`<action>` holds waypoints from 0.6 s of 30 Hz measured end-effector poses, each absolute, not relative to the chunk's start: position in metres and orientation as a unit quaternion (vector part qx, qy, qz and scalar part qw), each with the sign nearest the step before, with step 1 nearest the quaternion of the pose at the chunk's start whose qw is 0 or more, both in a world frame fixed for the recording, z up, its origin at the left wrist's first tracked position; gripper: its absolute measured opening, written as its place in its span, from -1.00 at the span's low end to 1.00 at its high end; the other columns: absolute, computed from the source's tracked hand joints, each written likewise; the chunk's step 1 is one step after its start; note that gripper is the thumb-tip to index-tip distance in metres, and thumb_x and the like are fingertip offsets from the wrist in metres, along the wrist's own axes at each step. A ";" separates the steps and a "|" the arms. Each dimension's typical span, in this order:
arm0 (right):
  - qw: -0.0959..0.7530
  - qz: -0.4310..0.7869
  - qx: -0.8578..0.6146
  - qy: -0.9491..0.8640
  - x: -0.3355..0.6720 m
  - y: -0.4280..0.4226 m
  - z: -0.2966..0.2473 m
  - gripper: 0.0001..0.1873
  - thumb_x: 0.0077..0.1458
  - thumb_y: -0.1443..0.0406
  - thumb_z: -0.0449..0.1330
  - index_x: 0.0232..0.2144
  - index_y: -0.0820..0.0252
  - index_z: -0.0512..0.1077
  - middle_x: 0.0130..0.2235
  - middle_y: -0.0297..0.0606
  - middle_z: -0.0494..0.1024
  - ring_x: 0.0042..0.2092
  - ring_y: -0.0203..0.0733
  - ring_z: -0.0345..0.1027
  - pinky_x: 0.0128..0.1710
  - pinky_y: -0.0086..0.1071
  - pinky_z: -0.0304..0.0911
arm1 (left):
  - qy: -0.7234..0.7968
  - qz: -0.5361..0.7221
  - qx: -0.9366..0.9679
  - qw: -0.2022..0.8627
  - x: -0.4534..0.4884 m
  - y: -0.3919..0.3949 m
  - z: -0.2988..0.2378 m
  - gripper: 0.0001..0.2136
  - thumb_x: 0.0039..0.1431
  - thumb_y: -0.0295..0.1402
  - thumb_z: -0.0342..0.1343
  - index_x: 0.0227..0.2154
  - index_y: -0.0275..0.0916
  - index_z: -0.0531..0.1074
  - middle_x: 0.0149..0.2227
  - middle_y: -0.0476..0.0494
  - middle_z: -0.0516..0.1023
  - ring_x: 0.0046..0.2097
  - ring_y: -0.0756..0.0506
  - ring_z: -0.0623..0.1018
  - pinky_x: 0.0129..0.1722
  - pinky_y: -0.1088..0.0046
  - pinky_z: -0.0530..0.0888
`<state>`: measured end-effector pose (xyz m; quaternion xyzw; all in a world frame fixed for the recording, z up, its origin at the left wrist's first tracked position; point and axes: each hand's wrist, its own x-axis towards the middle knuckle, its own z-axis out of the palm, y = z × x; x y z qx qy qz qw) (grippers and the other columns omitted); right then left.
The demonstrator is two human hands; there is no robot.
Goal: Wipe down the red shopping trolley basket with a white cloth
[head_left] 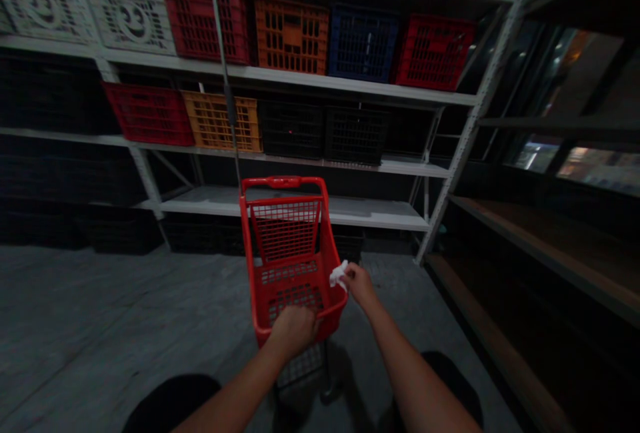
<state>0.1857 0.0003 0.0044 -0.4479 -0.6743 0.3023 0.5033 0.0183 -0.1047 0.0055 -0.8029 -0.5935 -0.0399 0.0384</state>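
Observation:
A red plastic shopping trolley basket (pixel 287 266) stands on the concrete floor in front of me, its red handle at the far end. My left hand (pixel 295 327) is curled over the near rim of the basket and grips it. My right hand (pixel 357 284) pinches a small white crumpled cloth (pixel 339 274) against the basket's right rim. The inside of the basket looks bare, as far as the dim light shows.
Metal shelving (pixel 320 89) ahead holds red, orange, blue, black and white crates (pixel 291 34). Wooden shelves (pixel 545 246) run along the right. A thin pole (pixel 225 79) rises behind the trolley. Grey concrete floor (pixel 100 326) stretches to the left.

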 end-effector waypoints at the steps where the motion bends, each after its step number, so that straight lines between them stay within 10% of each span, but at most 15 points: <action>1: 0.492 0.333 -0.435 -0.676 0.189 -0.009 0.000 -0.87 -0.25 0.30 0.14 -0.68 0.19 0.24 -0.63 -0.45 0.31 -0.56 -0.35 0.17 -0.54 -0.51 0.11 | -0.594 -0.035 -0.803 0.040 0.016 -0.105 0.006 -0.56 0.17 -0.20 -0.30 -0.37 -0.32 0.47 -0.43 -0.34 0.55 -0.36 -0.19 0.54 -0.35 0.28 0.42; 7: 0.465 0.464 -0.421 -0.625 0.197 -0.047 -0.028 -0.82 -0.23 0.25 0.17 -0.66 0.19 0.24 -0.68 -0.45 0.30 -0.66 -0.39 0.09 -0.69 -0.54 0.00 | -0.579 -0.013 -0.814 0.047 0.007 -0.111 0.014 -0.54 0.16 -0.17 -0.29 -0.40 -0.31 0.48 -0.43 -0.35 0.55 -0.35 -0.21 0.54 -0.35 0.25 0.43; 18: 0.498 0.289 -0.483 -0.660 0.177 -0.003 0.014 -0.88 -0.24 0.26 0.13 -0.63 0.22 0.34 -0.63 -0.46 0.23 -0.53 -0.35 0.09 -0.53 -0.50 0.00 | -0.578 0.009 -0.814 0.049 0.005 -0.113 0.021 -0.53 0.14 -0.08 -0.28 -0.33 -0.27 0.45 -0.38 -0.29 0.56 -0.31 -0.22 0.54 -0.29 0.22 0.45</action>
